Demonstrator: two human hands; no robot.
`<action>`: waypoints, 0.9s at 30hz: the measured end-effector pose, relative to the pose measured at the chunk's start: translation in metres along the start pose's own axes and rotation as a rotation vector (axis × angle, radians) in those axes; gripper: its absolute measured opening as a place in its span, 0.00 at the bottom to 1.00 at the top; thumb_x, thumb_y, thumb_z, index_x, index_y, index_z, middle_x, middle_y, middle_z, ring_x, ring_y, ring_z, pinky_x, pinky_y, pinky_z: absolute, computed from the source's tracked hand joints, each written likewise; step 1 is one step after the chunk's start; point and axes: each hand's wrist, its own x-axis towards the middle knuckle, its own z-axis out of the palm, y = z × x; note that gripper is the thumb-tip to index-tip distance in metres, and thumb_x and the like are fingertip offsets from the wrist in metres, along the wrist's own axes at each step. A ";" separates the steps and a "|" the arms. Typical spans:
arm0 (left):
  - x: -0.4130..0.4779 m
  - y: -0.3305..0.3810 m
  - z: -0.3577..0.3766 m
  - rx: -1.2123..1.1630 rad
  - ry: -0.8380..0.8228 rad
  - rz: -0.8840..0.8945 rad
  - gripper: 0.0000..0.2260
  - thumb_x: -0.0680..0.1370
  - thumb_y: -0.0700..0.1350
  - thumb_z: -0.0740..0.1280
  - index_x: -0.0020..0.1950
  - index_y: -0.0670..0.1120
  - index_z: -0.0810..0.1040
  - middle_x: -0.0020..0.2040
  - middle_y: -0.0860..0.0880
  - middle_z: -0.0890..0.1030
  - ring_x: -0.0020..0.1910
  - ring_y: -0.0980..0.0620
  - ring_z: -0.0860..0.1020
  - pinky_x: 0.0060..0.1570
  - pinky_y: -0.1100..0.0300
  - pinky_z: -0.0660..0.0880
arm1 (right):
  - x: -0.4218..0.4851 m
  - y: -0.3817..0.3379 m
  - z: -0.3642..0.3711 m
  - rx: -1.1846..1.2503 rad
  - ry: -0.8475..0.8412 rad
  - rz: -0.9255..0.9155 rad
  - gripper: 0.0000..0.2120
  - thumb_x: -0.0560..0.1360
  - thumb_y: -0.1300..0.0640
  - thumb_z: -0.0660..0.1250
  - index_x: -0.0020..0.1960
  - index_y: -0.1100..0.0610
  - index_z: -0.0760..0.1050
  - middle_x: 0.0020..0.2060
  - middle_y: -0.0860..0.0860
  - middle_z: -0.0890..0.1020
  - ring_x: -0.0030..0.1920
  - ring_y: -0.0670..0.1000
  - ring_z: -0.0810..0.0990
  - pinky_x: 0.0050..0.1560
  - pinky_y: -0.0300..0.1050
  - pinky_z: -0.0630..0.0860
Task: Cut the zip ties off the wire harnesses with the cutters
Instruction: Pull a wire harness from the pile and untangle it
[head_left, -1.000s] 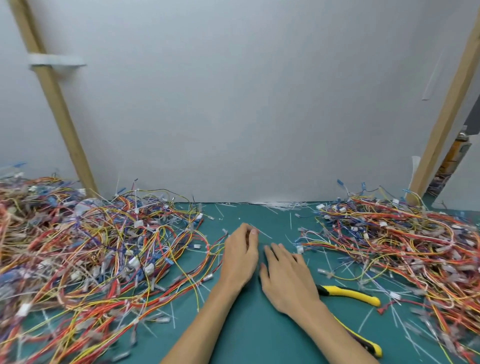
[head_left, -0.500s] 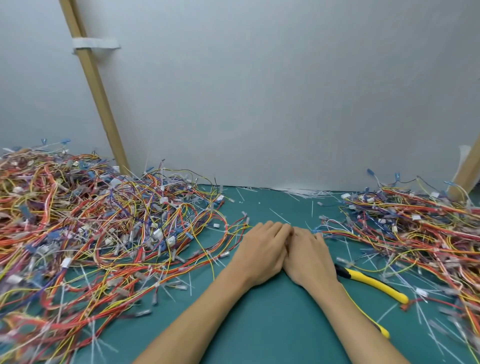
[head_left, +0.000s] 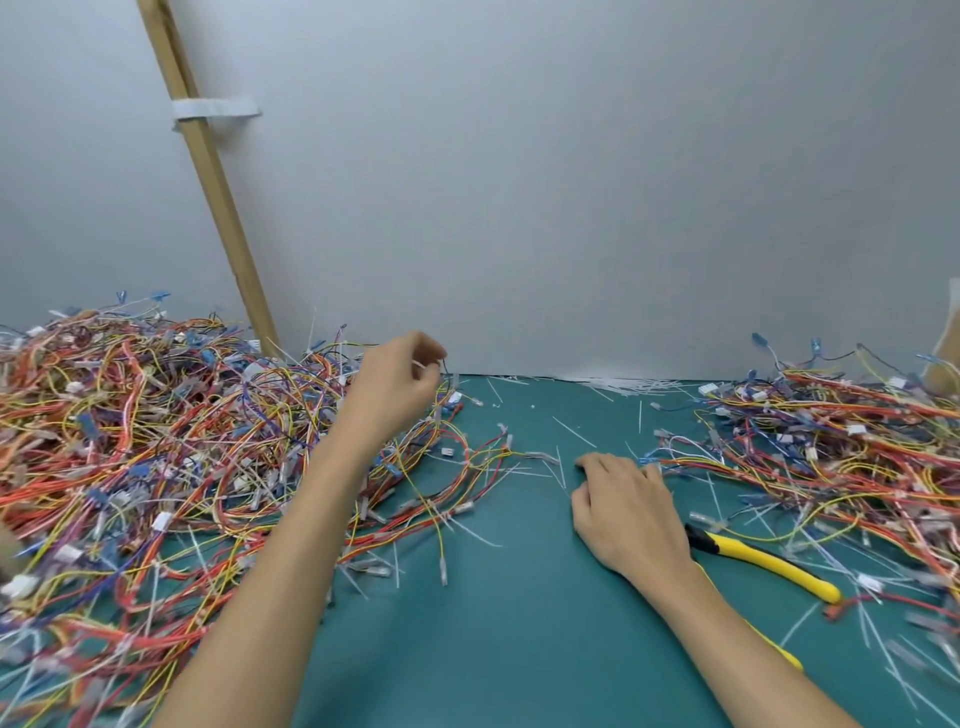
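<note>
Now left hand (head_left: 395, 387) tight around wire (head_left: 445, 362).

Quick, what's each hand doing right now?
Left hand: raised, pinching a wire.
Right hand: loosely curled on the mat, holding nothing.

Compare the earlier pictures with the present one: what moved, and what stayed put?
The left hand parted from the right hand, rose to the far edge of the left wire pile and pinches a thin white strand. The right hand stays on the mat, fingers now loosely bent. The cutters and the right wire pile lie as before.
</note>
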 end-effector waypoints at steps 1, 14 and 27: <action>0.004 -0.005 -0.006 -0.007 -0.005 -0.029 0.09 0.80 0.41 0.63 0.58 0.46 0.79 0.49 0.52 0.80 0.45 0.56 0.78 0.42 0.65 0.70 | 0.000 0.000 0.000 0.001 -0.001 0.000 0.17 0.79 0.52 0.53 0.65 0.52 0.72 0.61 0.47 0.78 0.62 0.50 0.74 0.63 0.50 0.64; 0.018 -0.090 0.010 0.337 -0.454 -0.447 0.13 0.82 0.51 0.60 0.43 0.44 0.75 0.42 0.45 0.78 0.44 0.47 0.76 0.43 0.58 0.69 | 0.003 0.000 0.002 0.009 0.021 0.021 0.18 0.79 0.52 0.54 0.66 0.49 0.72 0.63 0.42 0.77 0.63 0.46 0.73 0.62 0.47 0.63; 0.023 -0.067 -0.014 0.618 -0.576 -0.484 0.16 0.78 0.45 0.66 0.63 0.39 0.73 0.58 0.42 0.78 0.52 0.44 0.76 0.49 0.55 0.73 | 0.000 0.000 0.001 0.026 0.002 0.012 0.18 0.80 0.52 0.53 0.69 0.48 0.69 0.66 0.42 0.74 0.66 0.45 0.70 0.65 0.45 0.60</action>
